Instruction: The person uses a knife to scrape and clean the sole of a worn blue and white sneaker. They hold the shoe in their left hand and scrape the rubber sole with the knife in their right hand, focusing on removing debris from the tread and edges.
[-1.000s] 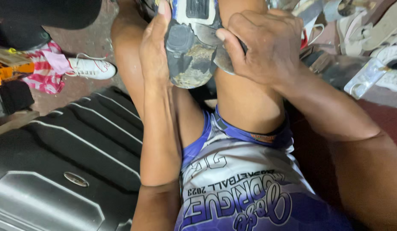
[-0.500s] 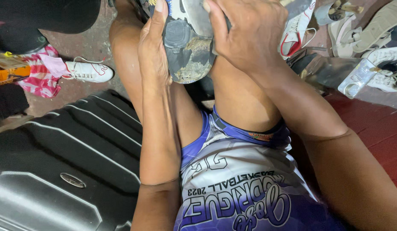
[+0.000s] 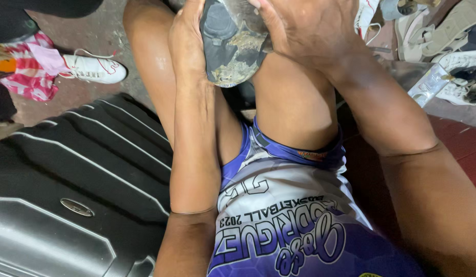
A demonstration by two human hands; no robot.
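A worn shoe point(image 3: 230, 48) with a dirty grey sole rests against my raised knees at the top of the head view, sole facing me. My left hand point(image 3: 185, 43) presses flat along its left side. My right hand point(image 3: 304, 33) wraps over its right side and top, fingers curled on it. Both forearms run down the frame over my purple and white basketball shorts point(image 3: 284, 225). The shoe's upper part is cut off by the top edge.
A black ribbed hard-shell suitcase point(image 3: 73, 174) lies at my left. A white sneaker point(image 3: 94, 69) and pink checked cloth point(image 3: 30, 72) sit on the floor upper left. Several loose shoes point(image 3: 438, 36) are piled upper right, by a clear plastic packet point(image 3: 428, 84).
The shoe and both hands have shifted up towards the top edge of the view, and my right hand has moved further over the shoe's top.
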